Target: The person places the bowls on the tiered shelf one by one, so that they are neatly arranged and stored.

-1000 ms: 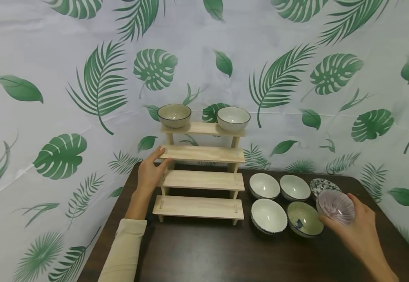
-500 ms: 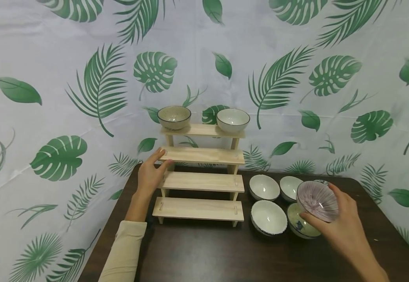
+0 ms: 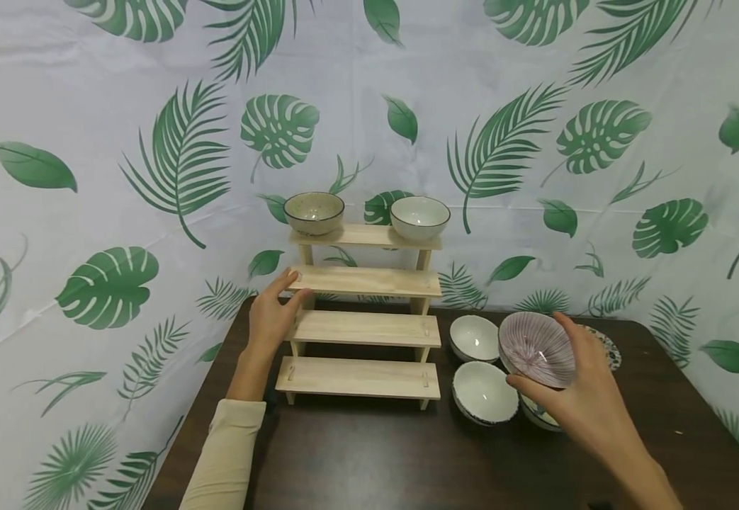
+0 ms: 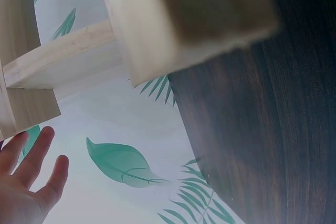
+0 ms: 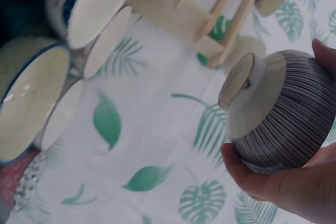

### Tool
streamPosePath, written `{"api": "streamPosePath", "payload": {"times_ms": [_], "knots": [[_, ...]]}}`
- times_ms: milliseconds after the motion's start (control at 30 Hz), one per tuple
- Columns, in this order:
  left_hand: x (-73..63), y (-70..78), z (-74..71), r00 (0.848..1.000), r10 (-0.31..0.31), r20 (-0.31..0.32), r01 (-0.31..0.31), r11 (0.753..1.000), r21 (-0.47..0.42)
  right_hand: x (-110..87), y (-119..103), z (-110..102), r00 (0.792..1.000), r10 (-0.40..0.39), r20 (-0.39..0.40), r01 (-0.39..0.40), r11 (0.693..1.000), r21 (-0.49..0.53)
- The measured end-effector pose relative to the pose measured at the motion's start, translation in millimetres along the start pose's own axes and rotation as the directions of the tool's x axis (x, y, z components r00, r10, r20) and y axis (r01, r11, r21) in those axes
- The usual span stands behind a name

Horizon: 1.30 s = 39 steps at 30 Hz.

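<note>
My right hand grips a purple-and-white striped bowl in the air, thumb and fingers on opposite sides of it. In the right wrist view, the bowl's striped outside and pale foot show. At the left end of a tiered wooden display rack, my left hand holds the second tier from the top between thumb and forefinger. Its other fingers are spread beside the wood in the left wrist view. On the top tier stand a beige bowl and a white bowl with a dark rim.
Right of the rack, white bowls stand on the dark table. A green bowl and a white one are partly or fully hidden behind the held bowl and hand. A speckled dish lies farther right. A leaf-patterned cloth hangs behind.
My right hand has carried the striped bowl left and slightly up, from beside the speckled dish to over the other bowls. My left hand has stayed at the rack.
</note>
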State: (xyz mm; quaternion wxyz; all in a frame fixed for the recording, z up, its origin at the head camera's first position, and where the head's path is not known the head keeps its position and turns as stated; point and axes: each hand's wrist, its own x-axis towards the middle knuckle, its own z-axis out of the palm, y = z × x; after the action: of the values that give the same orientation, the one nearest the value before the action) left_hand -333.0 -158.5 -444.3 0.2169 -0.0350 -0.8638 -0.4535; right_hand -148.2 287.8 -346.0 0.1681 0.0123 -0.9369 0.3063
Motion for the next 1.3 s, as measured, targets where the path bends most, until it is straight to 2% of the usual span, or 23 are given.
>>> {"api": "streamPosePath", "payload": {"times_ms": [400, 733, 1067, 1300], "knots": [[-0.9, 0.7, 2.3, 1.0, 0.007, 0.006, -0.007, 1.0, -0.024, 12.2, -26, 7, 0.998, 0.003, 0.07, -0.004, 1.0, 0.009], [-2.8, -0.7, 2.9, 1.0, -0.002, 0.009, 0.002, 1.0, -0.016, 29.7, -36, 29, 0.993, -0.004, 0.116, -0.001, 0.999, 0.05], [-4.2, -2.0, 1.8, 1.0, 0.001, 0.004, -0.001, 1.0, -0.025, 42.0, -42, 54, 0.995, -0.075, 0.069, 0.068, 0.992, 0.105], [-2.7, 0.1, -1.4, 1.0, -0.011, 0.024, 0.011, 1.0, -0.023, 51.8, -46, 69, 0.994, -0.068, 0.083, 0.058, 0.992, 0.109]]}}
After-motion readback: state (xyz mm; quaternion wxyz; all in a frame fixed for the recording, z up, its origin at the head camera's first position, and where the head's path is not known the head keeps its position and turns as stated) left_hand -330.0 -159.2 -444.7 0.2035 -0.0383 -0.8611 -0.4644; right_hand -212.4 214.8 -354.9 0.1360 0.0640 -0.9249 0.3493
